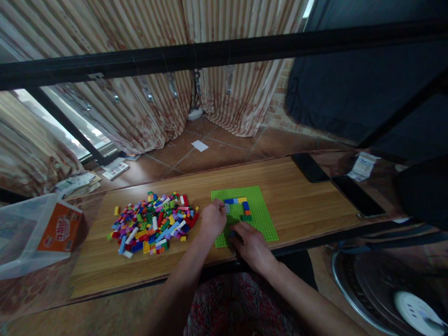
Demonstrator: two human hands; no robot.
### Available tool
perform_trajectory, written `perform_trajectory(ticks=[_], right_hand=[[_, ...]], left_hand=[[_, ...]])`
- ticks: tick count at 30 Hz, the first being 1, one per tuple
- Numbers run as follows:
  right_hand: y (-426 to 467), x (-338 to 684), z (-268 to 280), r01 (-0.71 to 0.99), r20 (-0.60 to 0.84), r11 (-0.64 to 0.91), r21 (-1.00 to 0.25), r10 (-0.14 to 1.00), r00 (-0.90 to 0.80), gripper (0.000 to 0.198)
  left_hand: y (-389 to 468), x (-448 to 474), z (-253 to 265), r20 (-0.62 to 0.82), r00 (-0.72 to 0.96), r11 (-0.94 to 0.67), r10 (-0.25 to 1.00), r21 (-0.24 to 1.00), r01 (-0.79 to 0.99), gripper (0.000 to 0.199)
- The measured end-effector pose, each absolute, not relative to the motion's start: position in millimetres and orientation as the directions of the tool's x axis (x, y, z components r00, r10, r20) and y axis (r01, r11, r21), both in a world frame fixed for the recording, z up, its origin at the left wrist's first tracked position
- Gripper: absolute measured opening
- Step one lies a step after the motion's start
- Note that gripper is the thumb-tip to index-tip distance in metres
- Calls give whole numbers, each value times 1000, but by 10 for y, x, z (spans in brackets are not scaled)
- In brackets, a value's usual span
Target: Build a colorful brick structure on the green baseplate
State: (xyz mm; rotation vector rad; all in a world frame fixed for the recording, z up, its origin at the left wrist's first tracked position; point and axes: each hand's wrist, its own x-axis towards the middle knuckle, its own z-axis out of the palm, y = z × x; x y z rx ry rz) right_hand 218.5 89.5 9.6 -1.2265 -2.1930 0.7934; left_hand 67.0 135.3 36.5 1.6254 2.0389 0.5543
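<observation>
Bricks, interlocking and in many colours, make up a loose pile left of centre in the head view; others form an angled brick row on the lime-green studded baseplate at centre. The left hand is at the baseplate's left edge, fingers bent close together beside the row's left end; the right hand curls over its lower part, thumb near the fingers. Something dark shows at the right fingertips, but I cannot tell whether either hand grips a brick.

A brick pressed down off its studs might sit crooked, and a sleeve-free wrist brushing the row could knock one loose. The baseplate may slide if pushed sideways, since the wood-grain tabletop looks smooth.

The bricks are glossy, box-shaped plastic, mostly short or oblong; the storage bin at lower left is translucent and thin-walled, with an orange label.
</observation>
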Motion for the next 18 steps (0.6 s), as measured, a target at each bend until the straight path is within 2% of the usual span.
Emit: perform_trajectory(ticks=[5,8,13,18], right_hand=[[1025,2191,174,544,210,442,-713,875,-436,21],[1282,2215,226,624,270,468,-626,881,-389,24],[1678,2155,251,686,230,567,-455,820,-525,32],[1760,2090,182,649,231,619,-442,778,-584,28]], left_hand=[[1349,664,336,-99,-178,201,979,608,768,20],[1349,661,329,-107,-178,206,978,619,758,19],[1355,655,314,-107,-181,207,978,644,737,18],[1342,655,281,-93,-197,208,976,677,706,19]])
